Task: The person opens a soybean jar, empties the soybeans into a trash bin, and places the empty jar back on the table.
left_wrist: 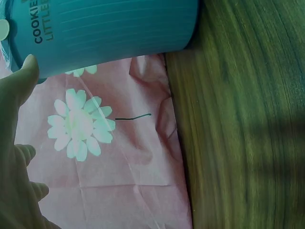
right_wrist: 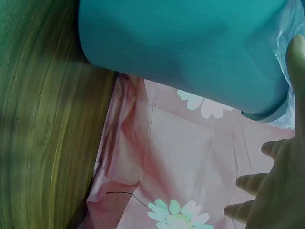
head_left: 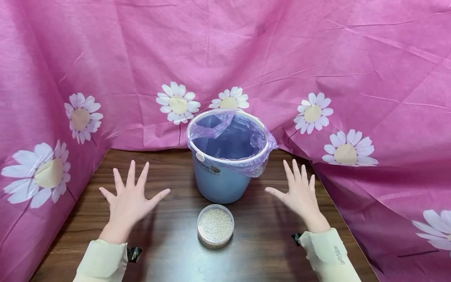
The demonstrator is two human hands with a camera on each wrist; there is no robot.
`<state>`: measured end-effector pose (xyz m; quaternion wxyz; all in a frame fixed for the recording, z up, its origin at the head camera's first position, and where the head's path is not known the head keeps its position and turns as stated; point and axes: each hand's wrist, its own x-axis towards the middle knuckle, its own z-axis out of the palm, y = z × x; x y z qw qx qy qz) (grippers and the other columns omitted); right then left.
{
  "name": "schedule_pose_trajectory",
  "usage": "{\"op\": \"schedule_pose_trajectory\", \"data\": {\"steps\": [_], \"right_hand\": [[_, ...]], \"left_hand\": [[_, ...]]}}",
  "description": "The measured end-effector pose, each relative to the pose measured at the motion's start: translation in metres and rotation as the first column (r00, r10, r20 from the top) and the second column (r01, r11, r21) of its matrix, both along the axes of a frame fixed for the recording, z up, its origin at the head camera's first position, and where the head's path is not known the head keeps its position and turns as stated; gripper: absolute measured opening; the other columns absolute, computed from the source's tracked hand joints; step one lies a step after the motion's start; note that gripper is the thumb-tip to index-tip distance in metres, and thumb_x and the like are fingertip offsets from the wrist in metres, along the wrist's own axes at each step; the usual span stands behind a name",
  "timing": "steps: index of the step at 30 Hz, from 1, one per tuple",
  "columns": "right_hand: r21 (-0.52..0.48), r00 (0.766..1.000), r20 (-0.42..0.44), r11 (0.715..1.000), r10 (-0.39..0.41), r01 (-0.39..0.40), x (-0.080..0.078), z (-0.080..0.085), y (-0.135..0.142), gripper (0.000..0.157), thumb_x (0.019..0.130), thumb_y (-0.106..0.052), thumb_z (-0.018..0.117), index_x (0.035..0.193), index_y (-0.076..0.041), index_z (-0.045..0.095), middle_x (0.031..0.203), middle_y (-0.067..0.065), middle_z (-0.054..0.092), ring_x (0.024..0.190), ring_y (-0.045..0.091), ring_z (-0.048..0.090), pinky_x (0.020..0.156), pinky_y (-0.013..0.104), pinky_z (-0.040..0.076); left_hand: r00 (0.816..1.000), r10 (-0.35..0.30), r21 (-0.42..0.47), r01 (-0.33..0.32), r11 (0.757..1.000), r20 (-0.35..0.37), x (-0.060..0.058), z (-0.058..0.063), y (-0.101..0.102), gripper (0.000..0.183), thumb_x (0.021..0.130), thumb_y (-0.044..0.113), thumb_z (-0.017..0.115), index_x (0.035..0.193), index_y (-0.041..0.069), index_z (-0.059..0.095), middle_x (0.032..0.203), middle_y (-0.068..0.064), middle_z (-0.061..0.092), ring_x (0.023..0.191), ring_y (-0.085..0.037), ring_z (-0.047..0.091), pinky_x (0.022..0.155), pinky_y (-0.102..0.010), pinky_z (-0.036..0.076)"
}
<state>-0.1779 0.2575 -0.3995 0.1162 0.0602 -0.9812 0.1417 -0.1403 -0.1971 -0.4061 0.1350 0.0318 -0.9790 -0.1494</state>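
A blue bucket with a white rim stands upright near the back of the table. A thin purple plastic bag lines it and folds over the rim. In front of it sits a round clear tub full of small pale beads or pellets; whether it has a lid I cannot tell. My left hand is left of the bucket, fingers spread and straight, touching nothing. On the other side my right hand is spread likewise, holding nothing. Both wrist views show the bucket's side beyond the thumbs.
The dark wooden table carries the bucket and tub. Behind and on both sides hangs a pink cloth printed with white daisies, its lower edge meeting the table just behind the bucket. Black straps show at the sleeve cuffs.
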Motion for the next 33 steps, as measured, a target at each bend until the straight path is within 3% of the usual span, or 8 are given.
{"op": "schedule_pose_trajectory", "data": {"steps": [5,11,17,23,30,33], "right_hand": [[-0.128,0.998,0.041,0.991,0.041,-0.036,0.003,-0.003,0.001,0.100,0.077,-0.066,0.058,0.150,-0.025,0.004,0.155,0.012,0.003,0.140,0.039,-0.003,0.107,0.064,-0.005],[-0.291,0.991,0.100,0.955,0.092,-0.060,0.007,-0.015,0.003,0.093,0.082,-0.053,0.061,0.150,-0.022,0.006,0.155,0.013,0.006,0.140,0.041,0.000,0.109,0.061,0.001],[-0.498,0.977,0.170,0.867,0.129,-0.028,0.015,-0.034,0.001,0.081,0.089,-0.041,0.059,0.149,-0.030,0.006,0.154,0.015,0.011,0.139,0.041,0.009,0.105,0.066,0.012],[-0.601,0.970,0.197,0.800,0.146,0.002,0.024,-0.053,-0.007,0.073,0.092,-0.036,0.056,0.148,-0.031,0.011,0.153,0.015,0.018,0.138,0.039,0.016,0.105,0.064,0.017],[-0.679,0.964,0.138,0.730,0.226,-0.073,0.032,-0.067,-0.016,0.066,0.093,-0.022,0.056,0.148,-0.020,0.018,0.150,0.017,0.025,0.138,0.036,0.019,0.108,0.059,0.018],[-0.720,0.959,0.087,0.682,0.271,-0.127,0.035,-0.077,-0.017,0.063,0.094,-0.015,0.054,0.147,-0.015,0.021,0.148,0.019,0.029,0.136,0.035,0.023,0.110,0.044,0.025]], "left_hand": [[1.000,-0.007,0.023,0.007,1.000,-0.019,-0.001,-0.003,0.002,0.100,0.069,0.082,0.045,0.148,0.036,0.004,0.156,-0.003,-0.008,0.134,-0.039,-0.025,0.086,-0.078,-0.017],[0.999,-0.026,0.044,0.028,0.999,-0.037,-0.001,-0.008,0.007,0.098,0.071,0.079,0.048,0.148,0.036,0.005,0.156,-0.002,-0.004,0.136,-0.040,-0.020,0.092,-0.079,-0.006],[0.996,-0.062,0.060,0.065,0.996,-0.057,0.002,-0.020,0.017,0.095,0.073,0.078,0.049,0.148,0.034,0.010,0.156,-0.005,0.004,0.138,-0.044,-0.008,0.096,-0.076,0.006],[0.993,-0.099,0.050,0.102,0.993,-0.065,0.007,-0.037,0.030,0.094,0.072,0.078,0.050,0.148,0.035,0.014,0.155,-0.006,0.014,0.139,-0.045,0.003,0.098,-0.074,0.012],[0.988,-0.128,0.049,0.133,0.990,-0.081,0.009,-0.049,0.040,0.094,0.071,0.079,0.050,0.147,0.036,0.017,0.153,-0.007,0.022,0.139,-0.042,0.011,0.099,-0.070,0.017],[0.986,-0.141,0.043,0.146,0.988,-0.093,0.010,-0.053,0.044,0.093,0.070,0.078,0.051,0.147,0.036,0.019,0.152,-0.007,0.024,0.138,-0.042,0.014,0.099,-0.069,0.020]]}}
